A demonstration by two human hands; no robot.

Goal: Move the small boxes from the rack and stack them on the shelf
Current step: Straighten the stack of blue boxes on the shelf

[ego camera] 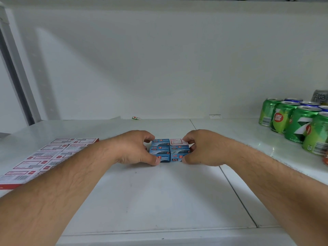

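- Four small blue boxes (169,150) packed tight in a square block, on the white shelf (159,192), about in the middle, a bit back from the front edge.
- Two in front, two behind, all touching side to side.
- Red squares with a white "3" on the blue faces.
- Back right box (178,141) turned with a white label face up.
- Left hand (132,148) curled round the left side of the block: thumb on the front left corner, fingers bent over the back left box.
- Right hand (204,148) curled round the right side: thumb at the front right corner, fingertips pinching the top of the back right box.
- Both hands pressed in from each side, block held between them.
- Bare forearms reaching in from the bottom corners.
- Flat red and white packs (40,157) lying in rows on the shelf to the left, near the left arm.
- Green cans (294,121) standing in a bunch to the right, well apart from the boxes.
- Blue-topped cans (309,103) behind the green ones, and one silver can (320,97) at the far right.
- A tiny red, green and white scrap (136,118) at the back where shelf meets wall.
- White back wall (159,59) behind it all.
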